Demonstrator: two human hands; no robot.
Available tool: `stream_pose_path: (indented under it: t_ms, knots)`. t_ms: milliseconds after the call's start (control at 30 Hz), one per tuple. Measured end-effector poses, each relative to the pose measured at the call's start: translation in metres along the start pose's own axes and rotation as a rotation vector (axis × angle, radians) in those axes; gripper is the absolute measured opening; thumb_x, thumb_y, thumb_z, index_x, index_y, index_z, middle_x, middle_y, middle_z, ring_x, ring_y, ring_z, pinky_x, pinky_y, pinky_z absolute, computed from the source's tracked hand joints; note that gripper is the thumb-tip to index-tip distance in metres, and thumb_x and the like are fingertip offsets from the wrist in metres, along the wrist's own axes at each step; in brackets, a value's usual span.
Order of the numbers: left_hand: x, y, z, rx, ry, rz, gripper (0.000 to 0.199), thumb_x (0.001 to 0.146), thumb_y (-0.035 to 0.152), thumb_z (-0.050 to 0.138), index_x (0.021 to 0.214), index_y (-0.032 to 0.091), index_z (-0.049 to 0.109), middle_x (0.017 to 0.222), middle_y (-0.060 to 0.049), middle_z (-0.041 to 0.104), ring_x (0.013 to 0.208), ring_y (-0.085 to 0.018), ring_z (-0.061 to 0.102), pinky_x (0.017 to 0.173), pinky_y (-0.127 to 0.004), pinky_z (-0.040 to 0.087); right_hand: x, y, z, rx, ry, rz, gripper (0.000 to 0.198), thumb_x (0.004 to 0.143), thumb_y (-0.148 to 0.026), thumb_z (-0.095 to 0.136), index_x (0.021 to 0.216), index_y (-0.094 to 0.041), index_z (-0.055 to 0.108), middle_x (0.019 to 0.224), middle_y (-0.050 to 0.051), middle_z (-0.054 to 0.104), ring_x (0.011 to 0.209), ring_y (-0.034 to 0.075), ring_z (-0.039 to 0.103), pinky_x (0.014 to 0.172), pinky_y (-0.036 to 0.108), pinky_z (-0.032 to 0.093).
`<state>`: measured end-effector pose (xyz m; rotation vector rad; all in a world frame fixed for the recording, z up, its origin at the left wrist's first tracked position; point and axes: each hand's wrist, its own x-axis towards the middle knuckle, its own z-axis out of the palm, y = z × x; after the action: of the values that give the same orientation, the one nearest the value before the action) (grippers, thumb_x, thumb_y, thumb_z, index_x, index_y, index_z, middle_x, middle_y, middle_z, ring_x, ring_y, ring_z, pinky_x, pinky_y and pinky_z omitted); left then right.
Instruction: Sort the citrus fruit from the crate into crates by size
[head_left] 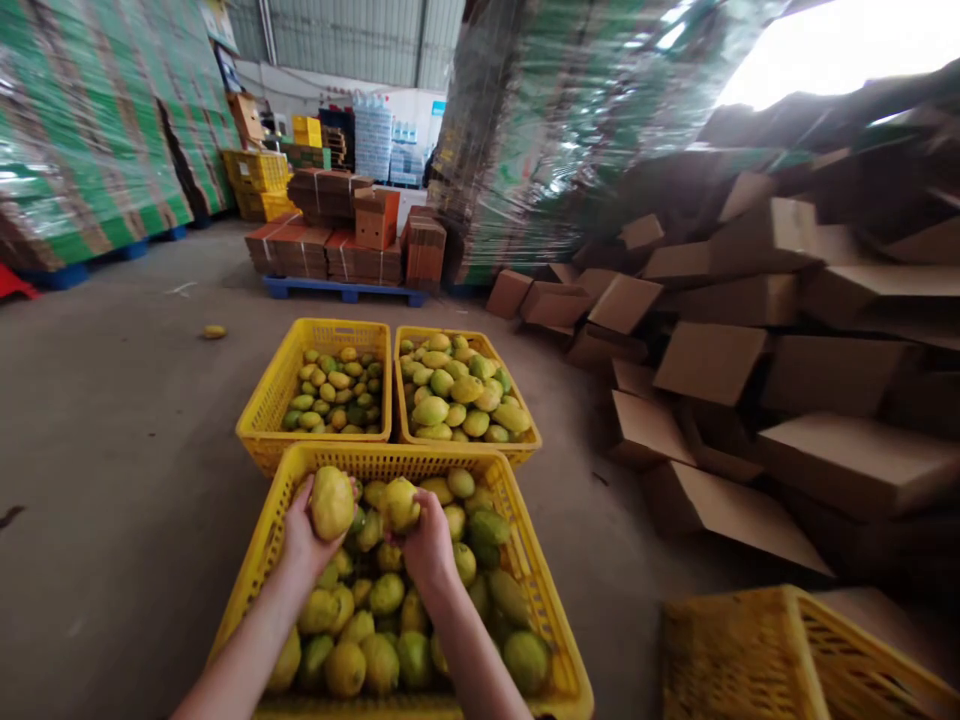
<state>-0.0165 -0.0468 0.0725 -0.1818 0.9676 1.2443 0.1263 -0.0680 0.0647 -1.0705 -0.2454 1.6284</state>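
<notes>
My left hand (309, 530) is closed around an oval yellow fruit (331, 503), its skin lumpy; the exact kind is unclear. Another yellow fruit (400, 504), rounder, is gripped in my right hand (430, 535), with fingers on its side and underneath. Both hands are over the near yellow crate (547, 600), filled with similar green and yellow fruits (387, 594). Past its far rim stand two more yellow crates. The left one (262, 410) contains smaller fruits (334, 388), while larger fruits (459, 388) are heaped in the right one (534, 438).
Cardboard boxes (712, 360) lie piled on the right, with another yellow crate (735, 650) at lower right. A blue pallet (345, 292) of flattened cartons stands ahead. Wrapped stacks (90, 130) rise on both sides. One fruit (214, 331) lies on the floor.
</notes>
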Motion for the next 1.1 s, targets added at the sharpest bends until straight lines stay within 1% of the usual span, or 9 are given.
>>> stream_pose_path:
  t_ms: [100, 200, 333, 500, 667, 767, 867, 1000, 1100]
  knots:
    - [0.0, -0.002, 0.002, -0.024, -0.009, -0.013, 0.047, 0.1, 0.024, 0.043, 0.142, 0.009, 0.055, 0.089, -0.011, 0.077, 0.073, -0.024, 0.076, 0.07, -0.034, 0.063, -0.004, 0.016, 0.006, 0.065, 0.003, 0.037, 0.032, 0.056, -0.042, 0.064, 0.082, -0.024, 0.06, 0.072, 0.001, 0.067, 0.062, 0.018, 0.058, 0.046, 0.025, 0.042]
    - [0.002, 0.004, 0.0, -0.001, -0.055, -0.04, 0.046, 0.103, 0.025, 0.039, 0.143, 0.01, 0.055, 0.097, -0.012, 0.078, 0.086, -0.026, 0.077, 0.082, -0.038, 0.063, -0.003, 0.024, 0.012, 0.043, 0.021, 0.04, 0.023, 0.062, -0.04, 0.065, 0.078, -0.024, 0.059, 0.069, 0.0, 0.067, 0.058, 0.016, 0.056, 0.044, 0.023, 0.039]
    - [0.004, 0.016, -0.008, 0.038, -0.06, -0.007, 0.039, 0.104, 0.029, 0.038, 0.132, 0.015, 0.062, 0.089, -0.009, 0.077, 0.081, -0.024, 0.077, 0.074, -0.036, 0.064, 0.001, 0.025, 0.008, -0.013, 0.035, 0.057, 0.022, 0.071, -0.044, 0.068, 0.073, -0.024, 0.059, 0.061, 0.0, 0.064, 0.053, 0.016, 0.053, 0.041, 0.024, 0.038]
    - [0.003, 0.019, -0.017, 0.128, -0.023, 0.046, 0.024, 0.091, 0.029, 0.059, 0.107, 0.012, 0.066, 0.078, -0.008, 0.075, 0.06, -0.02, 0.073, 0.057, -0.029, 0.06, -0.002, 0.026, 0.003, -0.024, 0.088, -0.011, 0.015, 0.071, -0.036, 0.072, 0.077, -0.023, 0.066, 0.073, 0.0, 0.069, 0.066, 0.017, 0.06, 0.047, 0.025, 0.046]
    - [0.003, 0.009, -0.018, 0.155, -0.067, 0.137, 0.017, 0.086, 0.026, 0.058, 0.091, 0.012, 0.067, 0.077, -0.008, 0.075, 0.073, -0.023, 0.076, 0.07, -0.032, 0.063, -0.003, 0.026, 0.01, 0.054, 0.085, 0.108, 0.014, 0.078, -0.035, 0.07, 0.078, -0.023, 0.063, 0.073, -0.001, 0.069, 0.066, 0.018, 0.062, 0.047, 0.026, 0.048]
    - [0.001, 0.005, -0.017, 0.091, -0.132, 0.127, 0.022, 0.084, 0.027, 0.059, 0.095, 0.011, 0.069, 0.086, -0.011, 0.077, 0.089, -0.026, 0.077, 0.083, -0.034, 0.063, -0.002, 0.022, 0.011, 0.135, 0.08, 0.239, 0.016, 0.082, -0.036, 0.07, 0.081, -0.023, 0.061, 0.07, 0.0, 0.07, 0.062, 0.018, 0.064, 0.046, 0.026, 0.048]
    - [-0.003, 0.005, -0.016, 0.017, -0.183, 0.077, 0.031, 0.087, 0.03, 0.055, 0.104, 0.009, 0.069, 0.096, -0.014, 0.078, 0.098, -0.027, 0.076, 0.087, -0.036, 0.062, -0.004, 0.018, 0.01, 0.215, -0.021, 0.28, 0.018, 0.088, -0.038, 0.065, 0.087, -0.021, 0.064, 0.074, 0.002, 0.072, 0.061, 0.016, 0.064, 0.047, 0.024, 0.047]
    - [-0.006, 0.009, -0.016, -0.028, -0.215, -0.013, 0.039, 0.089, 0.032, 0.052, 0.117, 0.008, 0.066, 0.104, -0.016, 0.077, 0.095, -0.027, 0.076, 0.077, -0.034, 0.063, -0.01, 0.009, 0.008, 0.244, -0.101, 0.267, 0.024, 0.088, -0.043, 0.067, 0.086, -0.019, 0.065, 0.076, 0.005, 0.074, 0.055, 0.014, 0.059, 0.047, 0.023, 0.047]
    - [-0.006, 0.009, -0.016, -0.075, -0.162, -0.02, 0.035, 0.091, 0.03, 0.051, 0.117, 0.011, 0.065, 0.094, -0.011, 0.077, 0.083, -0.023, 0.076, 0.071, -0.031, 0.063, -0.013, 0.003, 0.007, 0.229, -0.098, 0.238, 0.025, 0.085, -0.043, 0.071, 0.083, -0.02, 0.064, 0.076, 0.006, 0.074, 0.053, 0.013, 0.056, 0.047, 0.023, 0.046]
